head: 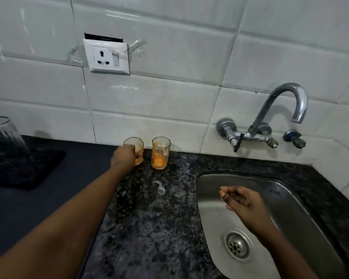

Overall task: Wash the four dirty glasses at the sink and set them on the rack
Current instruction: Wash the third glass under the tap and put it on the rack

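Glasses stand against the tiled wall — left hand point(123, 158) wraps the left glass point(136, 151), second glass point(160, 153) just beside. Right hand point(242, 200) hangs loosely spread over the sink point(286, 208); an upturned glass point(3, 135) sits on the dark mat point(38, 170).

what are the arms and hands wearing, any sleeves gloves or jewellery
Both are bare. The left hand and its forearm show no sleeve, glove, watch or bracelet, and the right hand is the same: no rings visible, wrist uncovered. Any sleeve ends above what the head view shows.
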